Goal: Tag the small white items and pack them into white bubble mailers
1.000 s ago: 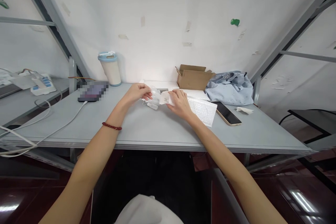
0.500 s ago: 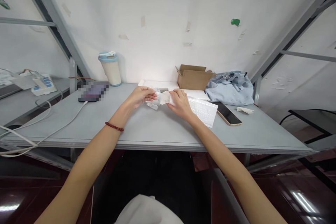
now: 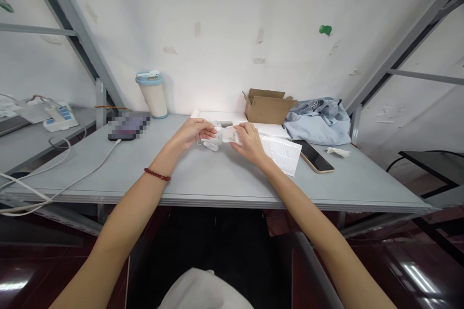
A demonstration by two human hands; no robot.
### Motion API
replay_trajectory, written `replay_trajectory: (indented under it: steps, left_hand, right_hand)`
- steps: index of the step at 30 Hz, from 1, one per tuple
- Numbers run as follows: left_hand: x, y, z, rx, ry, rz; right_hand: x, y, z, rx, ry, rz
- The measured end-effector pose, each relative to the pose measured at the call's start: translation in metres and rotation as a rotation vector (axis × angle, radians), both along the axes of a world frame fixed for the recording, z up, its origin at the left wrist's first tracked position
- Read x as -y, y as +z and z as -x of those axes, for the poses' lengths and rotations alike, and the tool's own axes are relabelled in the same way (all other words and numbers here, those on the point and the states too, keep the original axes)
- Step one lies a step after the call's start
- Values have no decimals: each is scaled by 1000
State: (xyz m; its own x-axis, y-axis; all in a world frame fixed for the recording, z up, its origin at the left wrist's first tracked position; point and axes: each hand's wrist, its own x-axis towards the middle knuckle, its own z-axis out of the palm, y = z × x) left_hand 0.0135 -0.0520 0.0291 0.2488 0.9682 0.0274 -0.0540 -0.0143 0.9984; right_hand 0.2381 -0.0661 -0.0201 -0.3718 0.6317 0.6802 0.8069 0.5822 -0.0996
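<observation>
Above the middle of the desk, my left hand (image 3: 194, 133) is closed in a pinch on a small white and clear object (image 3: 218, 128), whose kind I cannot make out. Just below its fingertips is a white piece with a thin cord (image 3: 212, 143). My right hand (image 3: 248, 141) has its fingers closed on a thin whitish sheet (image 3: 228, 134), tissue or plastic, which reaches left towards the white object. Whether the sheet touches that object is unclear. A white bubble-wrap envelope (image 3: 281, 154) lies on the desk beside my right hand.
An open cardboard box (image 3: 270, 107) and a light blue cloth (image 3: 319, 123) stand behind. A phone (image 3: 313, 157) and a crumpled tissue (image 3: 338, 152) lie to the right. On the left are a tumbler (image 3: 152, 95), a dark device (image 3: 128, 126) and a white cable (image 3: 90, 174).
Both hands stay in nearly the same place with the same holds. The whitish sheet at my right fingertips has shifted slightly in shape.
</observation>
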Motion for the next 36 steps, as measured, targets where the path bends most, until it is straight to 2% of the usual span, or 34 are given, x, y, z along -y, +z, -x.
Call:
replay_trajectory:
  steps: [9,17,21,25,29,33,36]
  left_hand:
    - [4,4,-3,7,75,-61]
    - [5,-7,-14,-122,-96,-122]
    - [3,-10,-16,-219,-67,-182]
    - [2,-11,-16,-229,-81,-228]
    - [3,-13,-15,-216,-123,-215]
    - [4,-16,-17,-245,-271,-114]
    - [4,-17,-21,-247,-188,-82]
  right_hand:
    - [-1,-2,0,-12,22,0]
    - [-1,-1,0,-31,70,-9]
    - [0,-1,1,-42,111,-23]
    - [2,1,1,-43,141,-32]
    - [5,3,3,-32,135,-18]
    - [7,4,5,-37,146,-23]
    - [8,4,6,-23,132,-25]
